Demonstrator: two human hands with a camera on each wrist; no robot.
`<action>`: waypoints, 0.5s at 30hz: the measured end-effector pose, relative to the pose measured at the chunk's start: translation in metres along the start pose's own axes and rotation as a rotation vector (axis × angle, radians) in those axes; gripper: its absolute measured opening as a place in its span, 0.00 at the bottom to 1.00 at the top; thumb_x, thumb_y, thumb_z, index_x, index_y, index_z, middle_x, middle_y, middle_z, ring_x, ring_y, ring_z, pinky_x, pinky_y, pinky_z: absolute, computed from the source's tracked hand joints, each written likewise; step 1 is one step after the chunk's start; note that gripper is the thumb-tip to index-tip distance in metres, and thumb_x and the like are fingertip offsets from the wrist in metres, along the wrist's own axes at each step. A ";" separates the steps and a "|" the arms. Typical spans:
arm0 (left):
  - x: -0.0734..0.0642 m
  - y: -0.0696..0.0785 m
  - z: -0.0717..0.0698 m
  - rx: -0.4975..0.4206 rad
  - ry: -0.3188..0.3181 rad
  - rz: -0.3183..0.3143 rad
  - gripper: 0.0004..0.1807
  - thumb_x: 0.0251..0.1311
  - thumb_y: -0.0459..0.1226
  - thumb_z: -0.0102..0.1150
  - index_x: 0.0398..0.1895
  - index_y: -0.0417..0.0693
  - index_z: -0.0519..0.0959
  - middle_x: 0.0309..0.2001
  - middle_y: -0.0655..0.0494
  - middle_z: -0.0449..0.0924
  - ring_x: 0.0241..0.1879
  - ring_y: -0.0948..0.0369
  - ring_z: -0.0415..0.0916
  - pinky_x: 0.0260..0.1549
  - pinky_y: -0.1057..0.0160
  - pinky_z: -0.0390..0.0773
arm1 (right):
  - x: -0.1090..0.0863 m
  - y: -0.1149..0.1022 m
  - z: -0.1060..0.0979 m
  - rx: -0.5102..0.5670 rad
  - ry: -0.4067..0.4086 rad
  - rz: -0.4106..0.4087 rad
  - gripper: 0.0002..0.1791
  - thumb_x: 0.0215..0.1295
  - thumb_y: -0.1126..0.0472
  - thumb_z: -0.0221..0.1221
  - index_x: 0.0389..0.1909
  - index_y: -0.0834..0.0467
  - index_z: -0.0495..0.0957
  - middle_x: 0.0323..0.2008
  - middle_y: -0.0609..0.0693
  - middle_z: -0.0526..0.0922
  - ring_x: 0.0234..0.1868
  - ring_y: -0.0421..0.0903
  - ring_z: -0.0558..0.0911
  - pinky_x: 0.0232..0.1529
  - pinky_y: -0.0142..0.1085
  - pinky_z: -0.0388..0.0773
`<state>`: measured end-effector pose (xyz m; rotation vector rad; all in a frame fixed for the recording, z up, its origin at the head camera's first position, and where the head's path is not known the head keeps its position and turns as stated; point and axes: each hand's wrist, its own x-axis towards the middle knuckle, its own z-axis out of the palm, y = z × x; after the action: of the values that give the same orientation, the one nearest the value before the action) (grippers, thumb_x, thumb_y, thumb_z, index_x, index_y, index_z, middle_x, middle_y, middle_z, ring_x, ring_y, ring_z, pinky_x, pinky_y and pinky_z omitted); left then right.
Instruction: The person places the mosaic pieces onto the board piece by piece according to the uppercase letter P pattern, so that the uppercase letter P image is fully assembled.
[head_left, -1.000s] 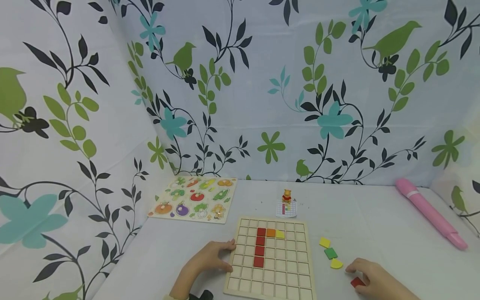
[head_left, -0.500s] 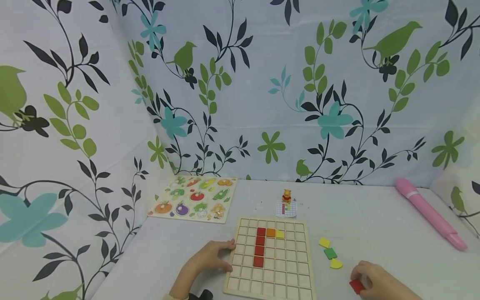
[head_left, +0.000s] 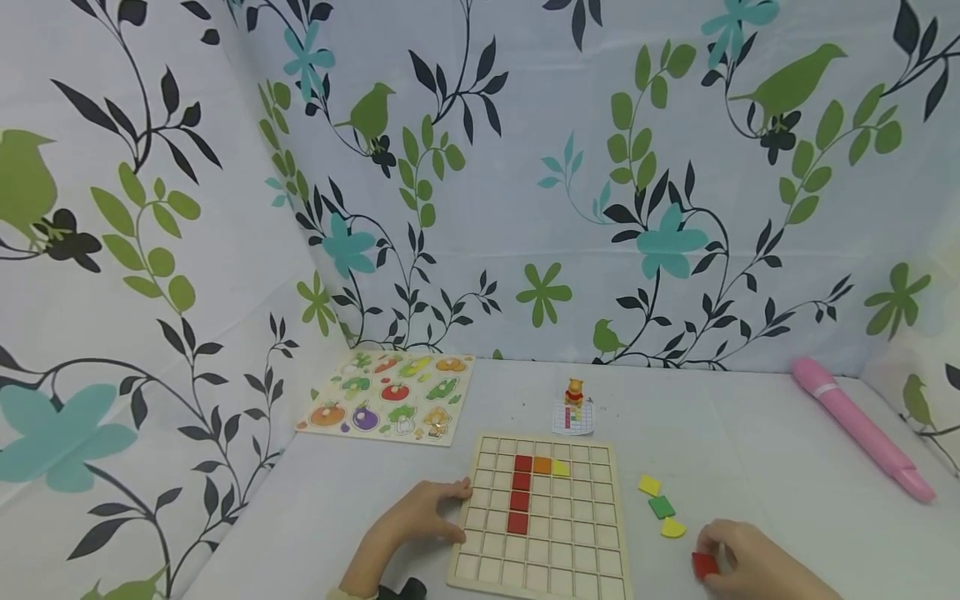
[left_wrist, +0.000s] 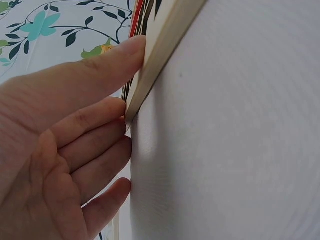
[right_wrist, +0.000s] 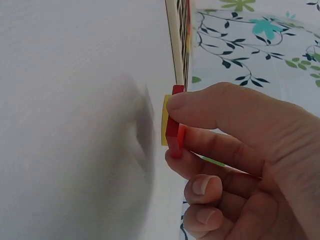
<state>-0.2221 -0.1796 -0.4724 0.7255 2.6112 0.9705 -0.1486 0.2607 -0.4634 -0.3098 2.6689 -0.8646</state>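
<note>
A red square tile (head_left: 703, 566) is pinched between the thumb and fingers of my right hand (head_left: 746, 557), right of the board. The right wrist view shows the red tile (right_wrist: 173, 142) on edge, with a yellow piece (right_wrist: 164, 120) partly hidden behind it. My left hand (head_left: 420, 515) rests thumb and fingertips against the left edge of a wooden grid board (head_left: 573, 533). In the left wrist view the fingers lie along the board's side (left_wrist: 160, 55). On the grid, a column of red tiles (head_left: 519, 501) runs down from a row with an orange tile (head_left: 542, 466) and a yellow tile (head_left: 560, 468).
Between board and right hand lie a yellow square (head_left: 649, 485), a green square (head_left: 662, 507) and a yellow rounded piece (head_left: 672, 527). Behind stand a small bear figure (head_left: 573, 392) and a pattern card (head_left: 573, 421). A vegetable puzzle lies back left, a pink pen-shaped object (head_left: 862, 425) at right.
My right hand has taken up the red tile, turned it a little and shifted it slightly left toward the board. My left hand and the board have stayed put.
</note>
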 end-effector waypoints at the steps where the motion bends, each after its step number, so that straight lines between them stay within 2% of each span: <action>1: 0.000 0.000 0.000 -0.002 0.000 0.000 0.36 0.31 0.43 0.72 0.51 0.41 0.75 0.57 0.52 0.68 0.57 0.53 0.63 0.57 0.51 0.60 | 0.001 -0.001 0.000 0.004 0.003 -0.004 0.11 0.45 0.62 0.66 0.30 0.58 0.75 0.23 0.45 0.71 0.26 0.45 0.69 0.24 0.34 0.72; 5: 0.000 0.001 0.000 -0.007 0.000 0.001 0.36 0.31 0.43 0.72 0.51 0.41 0.75 0.57 0.52 0.68 0.57 0.53 0.63 0.57 0.52 0.60 | 0.003 -0.006 -0.005 -0.028 0.023 -0.093 0.11 0.46 0.60 0.66 0.30 0.57 0.76 0.24 0.43 0.72 0.27 0.43 0.69 0.27 0.33 0.75; 9: -0.001 0.001 0.000 -0.017 0.000 0.000 0.36 0.31 0.42 0.72 0.51 0.41 0.75 0.57 0.51 0.68 0.57 0.52 0.63 0.57 0.51 0.60 | 0.008 -0.011 -0.009 -0.067 0.078 -0.278 0.10 0.46 0.60 0.66 0.29 0.56 0.76 0.25 0.38 0.72 0.24 0.37 0.68 0.22 0.29 0.72; 12: -0.001 0.002 0.000 -0.011 0.002 -0.003 0.35 0.31 0.42 0.72 0.50 0.41 0.75 0.57 0.51 0.68 0.57 0.52 0.63 0.57 0.51 0.60 | 0.011 -0.018 -0.010 -0.072 0.106 -0.385 0.10 0.46 0.61 0.66 0.30 0.56 0.77 0.25 0.35 0.71 0.23 0.34 0.67 0.19 0.27 0.70; 15: -0.002 0.002 0.000 0.001 0.006 -0.002 0.35 0.31 0.42 0.72 0.50 0.42 0.75 0.57 0.52 0.68 0.57 0.52 0.63 0.57 0.51 0.60 | 0.015 -0.026 -0.010 -0.061 0.110 -0.419 0.11 0.47 0.61 0.65 0.32 0.57 0.77 0.25 0.35 0.70 0.22 0.34 0.66 0.18 0.26 0.69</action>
<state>-0.2200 -0.1789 -0.4708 0.7212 2.6172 0.9730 -0.1633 0.2411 -0.4434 -0.8842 2.7813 -0.9387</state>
